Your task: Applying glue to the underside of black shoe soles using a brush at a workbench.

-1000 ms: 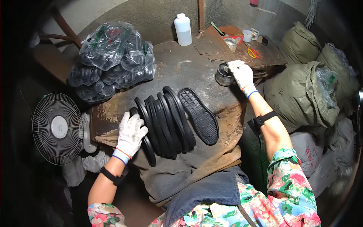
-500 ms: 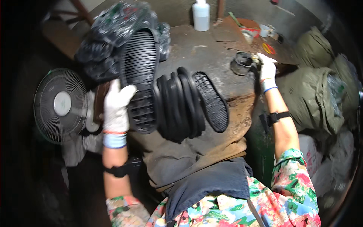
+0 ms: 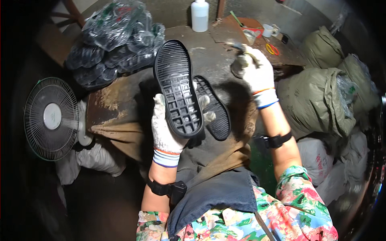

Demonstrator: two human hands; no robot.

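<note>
Left hand (image 3: 167,130) fingers clamped on black shoe sole (image 3: 179,88), tread up; right hand (image 3: 257,72) at 2 o'clock, fingers closed round a brush (image 3: 240,47).

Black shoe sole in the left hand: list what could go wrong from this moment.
1. The left hand grips the black shoe sole only at its lower end, so the long upper part may flop or slip free.
2. The right hand holds a small brush-like tool close to the sole; whatever it carries might smear the glove.
3. A second sole lies just beneath, so a dropped sole could knock it.
</note>
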